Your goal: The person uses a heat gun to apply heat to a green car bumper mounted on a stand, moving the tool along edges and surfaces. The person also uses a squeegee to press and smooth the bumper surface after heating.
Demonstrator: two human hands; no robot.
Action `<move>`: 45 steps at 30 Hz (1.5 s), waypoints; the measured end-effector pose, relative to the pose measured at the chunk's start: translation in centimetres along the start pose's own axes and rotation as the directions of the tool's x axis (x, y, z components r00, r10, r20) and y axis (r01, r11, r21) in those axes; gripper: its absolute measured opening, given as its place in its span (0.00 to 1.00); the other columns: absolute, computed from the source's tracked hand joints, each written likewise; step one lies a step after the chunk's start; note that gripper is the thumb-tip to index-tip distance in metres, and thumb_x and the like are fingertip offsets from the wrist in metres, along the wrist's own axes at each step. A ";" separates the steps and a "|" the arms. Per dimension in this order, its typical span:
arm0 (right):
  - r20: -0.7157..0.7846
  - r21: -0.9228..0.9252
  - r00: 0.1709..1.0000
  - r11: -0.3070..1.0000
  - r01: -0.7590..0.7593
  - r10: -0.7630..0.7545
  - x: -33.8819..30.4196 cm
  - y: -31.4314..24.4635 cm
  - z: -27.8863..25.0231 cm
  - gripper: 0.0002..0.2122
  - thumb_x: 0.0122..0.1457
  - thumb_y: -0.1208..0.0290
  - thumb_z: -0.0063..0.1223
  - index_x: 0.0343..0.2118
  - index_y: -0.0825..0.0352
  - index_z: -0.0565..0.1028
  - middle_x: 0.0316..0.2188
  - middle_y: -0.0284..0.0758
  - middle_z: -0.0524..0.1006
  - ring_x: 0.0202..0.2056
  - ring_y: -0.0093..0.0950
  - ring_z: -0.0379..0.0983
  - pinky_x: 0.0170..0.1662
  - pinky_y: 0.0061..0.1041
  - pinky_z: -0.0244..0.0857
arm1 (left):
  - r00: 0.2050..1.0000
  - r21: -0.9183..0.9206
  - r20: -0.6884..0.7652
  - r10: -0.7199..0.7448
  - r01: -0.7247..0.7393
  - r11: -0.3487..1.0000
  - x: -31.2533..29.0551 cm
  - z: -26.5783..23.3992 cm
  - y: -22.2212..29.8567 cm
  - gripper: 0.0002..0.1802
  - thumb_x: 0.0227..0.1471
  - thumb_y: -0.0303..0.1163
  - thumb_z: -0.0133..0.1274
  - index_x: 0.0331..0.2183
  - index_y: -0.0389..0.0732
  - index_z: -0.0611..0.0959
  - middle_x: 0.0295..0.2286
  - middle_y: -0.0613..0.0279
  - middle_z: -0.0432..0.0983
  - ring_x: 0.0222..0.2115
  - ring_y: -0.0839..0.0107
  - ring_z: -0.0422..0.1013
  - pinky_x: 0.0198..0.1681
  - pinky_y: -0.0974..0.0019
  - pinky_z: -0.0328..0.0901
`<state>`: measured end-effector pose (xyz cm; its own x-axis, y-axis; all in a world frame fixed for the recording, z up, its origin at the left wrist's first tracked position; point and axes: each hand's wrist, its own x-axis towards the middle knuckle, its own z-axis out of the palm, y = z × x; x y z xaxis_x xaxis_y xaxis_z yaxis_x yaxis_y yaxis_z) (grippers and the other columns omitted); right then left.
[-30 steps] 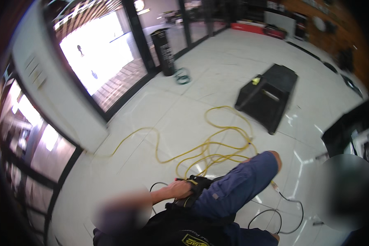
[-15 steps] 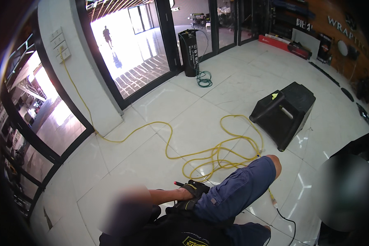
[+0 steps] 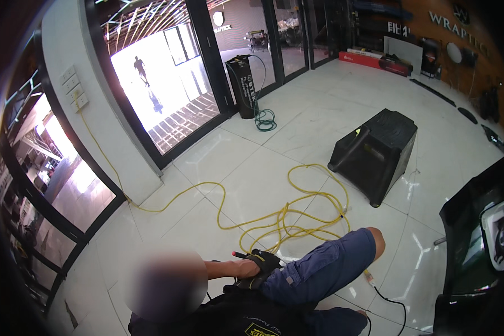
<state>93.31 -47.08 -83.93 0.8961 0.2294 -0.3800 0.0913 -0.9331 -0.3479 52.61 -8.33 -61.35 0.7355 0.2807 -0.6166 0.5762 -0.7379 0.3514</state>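
Note:
My left hand [image 3: 247,270] is at my left hip, its forearm coming from the lower left, where a blurred patch [image 3: 165,285] covers the elbow side. The hand meets a black pouch [image 3: 267,259] with yellow trim, which hides the fingers. Out of the pouch side, beside the hand, sticks a slim black tool with a red tip [image 3: 238,255]. Blue shorts [image 3: 330,260] cover my bent legs, and a black shirt [image 3: 207,322] shows along the lower edge. My right hand is outside the picture.
A yellow extension cord [image 3: 285,224] lies looped on the tiles and runs to a wall outlet [image 3: 75,92]. It joins a black cable [image 3: 395,302]. A black step stool [image 3: 378,148] stands beyond my knee. At right is a dark car front [image 3: 467,241]. A tall black box [image 3: 242,87] stands by glass doors.
My view has turned a little to the right, so the car front shows more. My left hand stays at the pouch. My knee sits slightly lower in the picture.

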 end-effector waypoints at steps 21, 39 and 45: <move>-0.489 0.865 0.296 0.499 0.047 0.820 -16.7 -5.1 -15.5 0.11 0.59 0.73 0.53 0.42 0.74 0.74 0.34 0.38 0.78 0.31 0.26 0.75 0.35 0.24 0.70 | 0.492 -0.334 0.102 0.865 -0.802 0.496 28.0 -29.7 26.4 0.17 0.45 0.30 0.65 0.36 0.35 0.78 0.29 0.55 0.77 0.28 0.63 0.76 0.31 0.65 0.70; -0.523 0.852 0.787 0.157 0.500 0.328 -20.6 -23.0 -31.6 0.13 0.56 0.74 0.58 0.39 0.79 0.74 0.27 0.44 0.79 0.27 0.34 0.79 0.26 0.25 0.73 | -0.184 -0.560 -0.135 0.974 -0.796 -0.228 21.7 -31.5 51.0 0.11 0.52 0.20 0.54 0.40 0.35 0.82 0.26 0.59 0.78 0.22 0.75 0.72 0.23 0.74 0.66; -0.685 0.718 0.634 0.183 0.671 0.359 -18.5 -23.0 -33.3 0.16 0.52 0.69 0.63 0.33 0.77 0.69 0.33 0.49 0.75 0.33 0.45 0.79 0.29 0.35 0.79 | -0.294 -0.115 -0.416 0.861 -0.922 -0.370 22.3 -30.9 55.5 0.10 0.51 0.20 0.55 0.39 0.30 0.79 0.36 0.53 0.75 0.34 0.62 0.74 0.37 0.66 0.67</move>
<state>89.14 -39.03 -40.33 0.8984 -0.3796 0.2208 0.3065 0.1820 -0.9343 112.04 -24.06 -33.79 0.4281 -0.4622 0.7766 -0.8504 0.0850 0.5193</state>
